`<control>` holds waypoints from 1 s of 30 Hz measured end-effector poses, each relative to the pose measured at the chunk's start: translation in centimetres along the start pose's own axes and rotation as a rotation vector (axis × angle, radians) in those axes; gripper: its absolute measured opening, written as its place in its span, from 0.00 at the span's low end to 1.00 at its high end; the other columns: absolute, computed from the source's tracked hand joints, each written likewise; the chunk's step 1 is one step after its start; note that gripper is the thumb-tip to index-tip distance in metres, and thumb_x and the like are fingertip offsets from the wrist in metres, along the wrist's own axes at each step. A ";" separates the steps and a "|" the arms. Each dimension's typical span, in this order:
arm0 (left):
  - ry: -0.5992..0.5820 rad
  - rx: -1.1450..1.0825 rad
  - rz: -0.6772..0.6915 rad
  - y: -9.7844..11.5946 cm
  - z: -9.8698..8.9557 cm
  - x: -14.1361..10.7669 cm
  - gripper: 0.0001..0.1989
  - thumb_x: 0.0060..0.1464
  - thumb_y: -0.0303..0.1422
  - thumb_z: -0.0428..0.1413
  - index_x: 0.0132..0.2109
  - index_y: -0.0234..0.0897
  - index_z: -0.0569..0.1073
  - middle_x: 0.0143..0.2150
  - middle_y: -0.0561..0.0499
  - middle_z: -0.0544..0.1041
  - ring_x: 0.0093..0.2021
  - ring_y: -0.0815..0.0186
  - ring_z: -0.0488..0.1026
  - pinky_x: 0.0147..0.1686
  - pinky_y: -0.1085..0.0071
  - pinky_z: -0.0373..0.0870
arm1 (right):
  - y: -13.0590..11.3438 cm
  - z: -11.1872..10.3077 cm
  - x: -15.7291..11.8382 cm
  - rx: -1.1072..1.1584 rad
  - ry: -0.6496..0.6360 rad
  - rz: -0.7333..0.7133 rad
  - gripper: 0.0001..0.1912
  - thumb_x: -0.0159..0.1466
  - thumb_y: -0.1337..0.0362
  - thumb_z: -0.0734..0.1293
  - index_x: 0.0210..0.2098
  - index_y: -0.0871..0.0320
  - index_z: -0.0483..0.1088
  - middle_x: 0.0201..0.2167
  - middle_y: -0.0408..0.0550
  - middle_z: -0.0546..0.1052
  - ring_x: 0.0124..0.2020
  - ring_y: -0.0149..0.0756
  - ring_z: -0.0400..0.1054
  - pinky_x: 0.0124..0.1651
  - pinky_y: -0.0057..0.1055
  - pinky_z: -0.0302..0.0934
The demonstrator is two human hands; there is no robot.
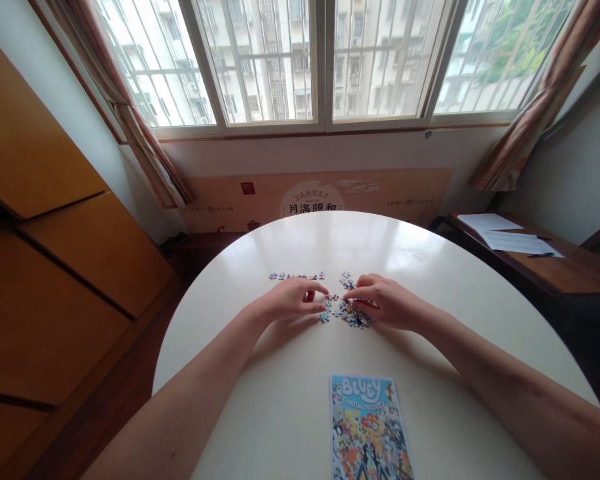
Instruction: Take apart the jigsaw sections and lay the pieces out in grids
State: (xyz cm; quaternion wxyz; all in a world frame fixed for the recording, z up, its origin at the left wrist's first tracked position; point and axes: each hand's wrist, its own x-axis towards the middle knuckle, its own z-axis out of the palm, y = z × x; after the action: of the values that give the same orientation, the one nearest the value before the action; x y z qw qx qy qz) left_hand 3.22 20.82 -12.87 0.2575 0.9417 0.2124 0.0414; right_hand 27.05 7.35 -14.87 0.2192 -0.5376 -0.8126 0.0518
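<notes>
My left hand (299, 297) rests low over the table, thumb and forefinger apart, beside a small cluster of jigsaw puzzle pieces (325, 315). Nothing shows between those fingertips. Across from it, my right hand (384, 301) reaches over a heaped pile of jigsaw pieces (356, 316), its fingers stretched out and touching or just above the pile; its palm hides part of the heap. Beyond my left hand runs a row of pieces (295, 277), partly covered by the hand. A few more pieces (346, 277) lie past my right fingertips.
A colourful printed Bluey picture (369, 427) lies flat on the round white table (260, 413), nearest me. Behind the table stand a printed cardboard panel (405, 190) and barred windows. Papers (515, 241) lie on a wooden side table (575, 270) at right; wooden cabinets (55, 307) stand left.
</notes>
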 end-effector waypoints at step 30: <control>-0.029 -0.103 0.001 -0.9 0.0 -0.1 0.26 0.47 0.42 0.65 0.54 0.45 0.76 0.35 0.53 0.76 0.34 0.66 0.71 0.35 0.71 0.64 | 0.4 1.7 0.9 0.130 0.139 0.211 0.05 0.60 0.65 0.69 0.34 0.53 0.78 0.33 0.47 0.76 0.37 0.39 0.70 0.42 0.37 0.63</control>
State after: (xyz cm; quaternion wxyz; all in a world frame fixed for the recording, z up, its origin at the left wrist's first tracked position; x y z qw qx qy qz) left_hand 2.79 21.51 -13.35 0.3086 0.9278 0.2059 0.0387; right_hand 26.39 8.60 -16.23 0.3027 -0.6071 -0.7292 0.0896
